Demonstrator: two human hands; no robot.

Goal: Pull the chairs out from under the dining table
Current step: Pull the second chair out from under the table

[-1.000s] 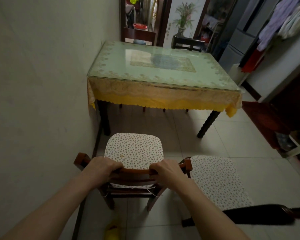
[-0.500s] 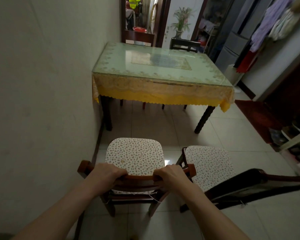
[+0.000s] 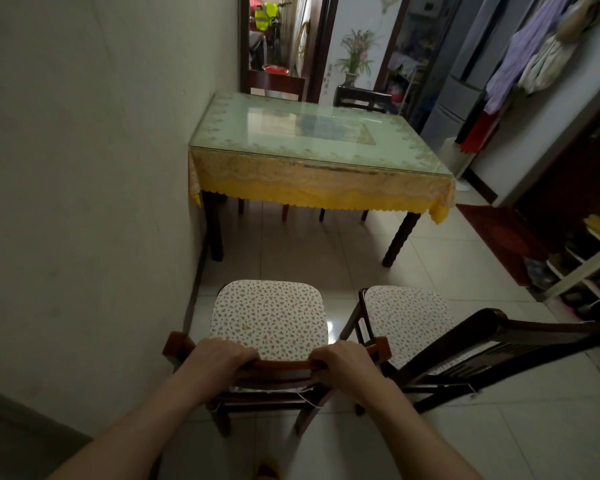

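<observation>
Hands grip the top rail of the left chair (image 3: 269,320): left hand (image 3: 219,358) and right hand (image 3: 347,362) both wrapped closed over the red-brown rail, apart from each other, one near each end. I judge this wide hold is for keeping the chair straight while it drags, so it does not swing to the wall.

This chair stands w/ its cushion fully clear of the dining table (image 3: 312,147), well apart from the yellow cloth edge. The second chair (image 3: 409,320) is just beside it at the right, also out, turned at an angle; its dark backrest crosses the lower right. At the far side of the table, two chair backs (image 3: 362,98) are near the table's edge, and their legs show under the cloth, so probably those are not yet pulled out.

Room for moving: the wall (image 3: 84,168) is close on the left, very little gap there. The two near chairs almost touch at the rail corner. Open tile floor (image 3: 482,306) lies to the right, until the shoe rack (image 3: 582,268) approx. at the frame edge. Under the table is free floor btw the legs.
</observation>
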